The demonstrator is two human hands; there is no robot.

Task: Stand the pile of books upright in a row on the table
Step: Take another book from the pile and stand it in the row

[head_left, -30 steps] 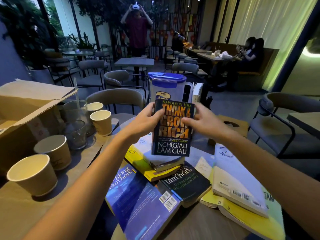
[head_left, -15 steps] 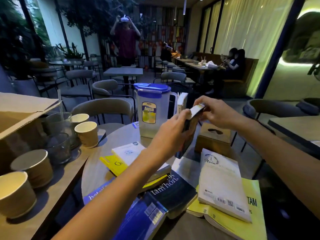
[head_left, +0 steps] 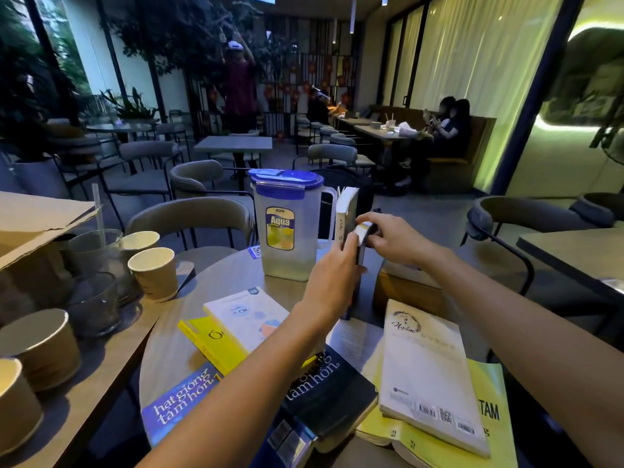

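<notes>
Now the left hand (head_left: pixel 332 275) grips a dark book (head_left: pixel 354 298) held upright, the right hand (head_left: pixel 393 238) pinches its top, near another standing book (head_left: pixel 347 211) beside the jug (head_left: pixel 287 238).

Eight books (head_left: pixel 425 376) in all: two upright, a pale book (head_left: pixel 347 211) and a dark book (head_left: pixel 361 255), and six lying flat. Four paper cups (head_left: pixel 153 270), two glasses (head_left: pixel 94 302), one straw (head_left: pixel 98 211), one plastic jug (head_left: pixel 287 231) and one cardboard box (head_left: pixel 33 224) besides
</notes>
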